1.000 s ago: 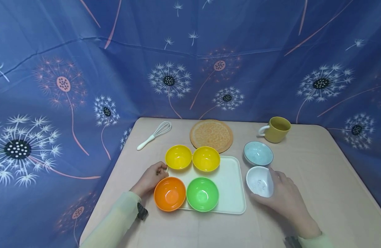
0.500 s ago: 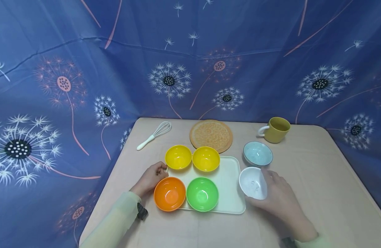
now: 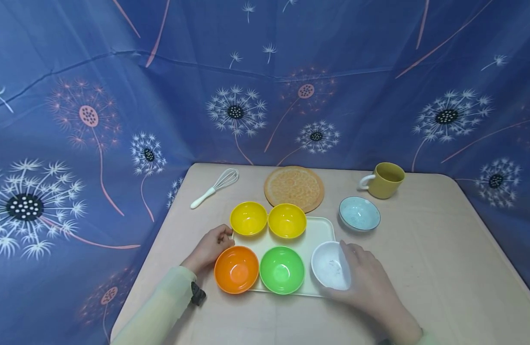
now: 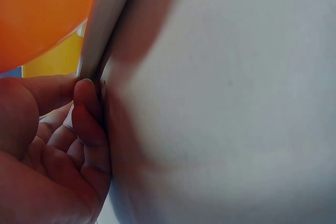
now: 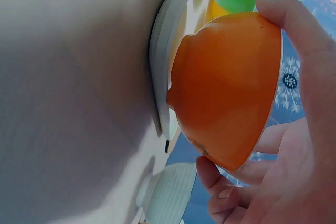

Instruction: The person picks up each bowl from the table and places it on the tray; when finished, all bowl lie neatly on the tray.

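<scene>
My right hand (image 3: 365, 282) grips a bowl (image 3: 330, 265) by its rim, thumb at the near side and fingers at the far side. This bowl is white inside, and the right wrist view shows its orange outside, slightly tilted over the white tray (image 3: 320, 232). My left hand (image 3: 211, 249) pinches the tray's left edge, thumb and fingertips on the rim in the left wrist view. On the tray stand two yellow bowls (image 3: 248, 219) behind, an orange bowl (image 3: 236, 270) at front left and a green bowl (image 3: 282, 270) beside it.
A pale blue bowl (image 3: 359, 213) stands right of the tray, with a mustard mug (image 3: 384, 180) behind it. A round pancake-like mat (image 3: 294, 189) lies at the back, and a white whisk (image 3: 214, 189) at back left. A blue floral cloth (image 3: 265, 86) hangs behind the table.
My right hand has carried the white-lined bowl leftward from beside the pale blue bowl to over the tray's right end, next to the green bowl. My left hand has stayed at the tray's edge.
</scene>
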Demonstrator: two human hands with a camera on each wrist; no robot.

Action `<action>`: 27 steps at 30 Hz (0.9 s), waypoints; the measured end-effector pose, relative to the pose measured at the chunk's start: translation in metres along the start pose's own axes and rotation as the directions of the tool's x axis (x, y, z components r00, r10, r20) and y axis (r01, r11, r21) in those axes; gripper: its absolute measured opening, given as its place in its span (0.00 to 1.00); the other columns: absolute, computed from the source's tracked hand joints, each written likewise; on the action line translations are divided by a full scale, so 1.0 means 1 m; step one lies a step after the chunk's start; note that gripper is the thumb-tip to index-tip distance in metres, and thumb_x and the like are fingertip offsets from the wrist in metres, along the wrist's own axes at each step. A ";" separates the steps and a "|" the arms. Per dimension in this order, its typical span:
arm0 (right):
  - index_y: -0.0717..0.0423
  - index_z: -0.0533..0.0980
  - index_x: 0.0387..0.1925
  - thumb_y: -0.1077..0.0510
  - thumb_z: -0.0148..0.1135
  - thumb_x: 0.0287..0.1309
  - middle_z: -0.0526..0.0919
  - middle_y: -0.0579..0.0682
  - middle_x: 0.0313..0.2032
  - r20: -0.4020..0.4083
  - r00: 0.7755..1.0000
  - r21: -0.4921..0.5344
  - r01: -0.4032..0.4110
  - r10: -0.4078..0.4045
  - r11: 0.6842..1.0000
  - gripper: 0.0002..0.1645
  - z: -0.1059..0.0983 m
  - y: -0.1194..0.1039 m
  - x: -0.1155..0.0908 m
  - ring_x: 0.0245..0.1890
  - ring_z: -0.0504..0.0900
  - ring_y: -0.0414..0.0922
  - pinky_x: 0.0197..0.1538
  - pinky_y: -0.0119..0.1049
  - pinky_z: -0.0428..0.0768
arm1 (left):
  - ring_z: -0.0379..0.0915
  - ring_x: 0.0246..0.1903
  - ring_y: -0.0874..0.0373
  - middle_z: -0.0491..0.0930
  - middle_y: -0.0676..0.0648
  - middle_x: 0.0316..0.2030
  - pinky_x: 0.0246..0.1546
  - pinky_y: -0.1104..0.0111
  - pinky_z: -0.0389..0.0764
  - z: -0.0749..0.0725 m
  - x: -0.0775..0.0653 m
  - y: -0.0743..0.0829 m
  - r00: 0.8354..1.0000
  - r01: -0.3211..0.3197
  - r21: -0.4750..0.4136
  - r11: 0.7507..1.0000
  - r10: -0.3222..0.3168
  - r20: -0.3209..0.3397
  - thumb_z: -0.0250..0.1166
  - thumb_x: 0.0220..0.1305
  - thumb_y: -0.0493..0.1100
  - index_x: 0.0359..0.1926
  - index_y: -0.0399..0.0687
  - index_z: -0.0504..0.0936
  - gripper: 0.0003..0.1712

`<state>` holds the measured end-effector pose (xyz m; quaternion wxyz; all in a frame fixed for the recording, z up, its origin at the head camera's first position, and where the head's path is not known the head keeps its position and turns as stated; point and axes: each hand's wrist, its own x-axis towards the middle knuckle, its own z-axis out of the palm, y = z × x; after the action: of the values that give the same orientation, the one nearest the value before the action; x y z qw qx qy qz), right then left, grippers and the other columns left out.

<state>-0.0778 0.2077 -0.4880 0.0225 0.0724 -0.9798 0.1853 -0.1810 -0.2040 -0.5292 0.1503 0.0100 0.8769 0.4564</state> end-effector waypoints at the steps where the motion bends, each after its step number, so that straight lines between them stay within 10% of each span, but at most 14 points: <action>1: 0.63 0.64 0.74 0.16 0.76 0.31 0.73 0.63 0.62 -0.007 1.000 0.002 0.011 -0.011 1.000 0.79 0.001 -0.001 0.000 0.54 0.74 0.60 0.55 0.62 0.75 | 0.70 0.33 0.53 0.74 0.47 0.32 0.40 0.62 0.71 0.000 0.000 0.000 1.000 0.000 -0.002 1.000 0.000 0.000 0.65 0.73 0.39 0.55 0.47 0.79 0.12; 27: 0.59 0.65 0.75 0.09 0.70 0.27 0.73 0.58 0.64 0.032 0.999 0.004 0.004 -0.004 1.000 0.82 0.015 -0.005 -0.004 0.53 0.74 0.56 0.54 0.59 0.74 | 0.71 0.34 0.52 0.74 0.46 0.32 0.40 0.62 0.71 -0.002 -0.002 0.002 1.000 0.009 -0.005 1.000 -0.009 0.013 0.64 0.74 0.39 0.55 0.48 0.79 0.12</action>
<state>-0.0732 0.1982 -0.5002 0.0070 0.0771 -0.9795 0.1859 -0.1804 -0.2050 -0.5261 0.1583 0.0086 0.8747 0.4580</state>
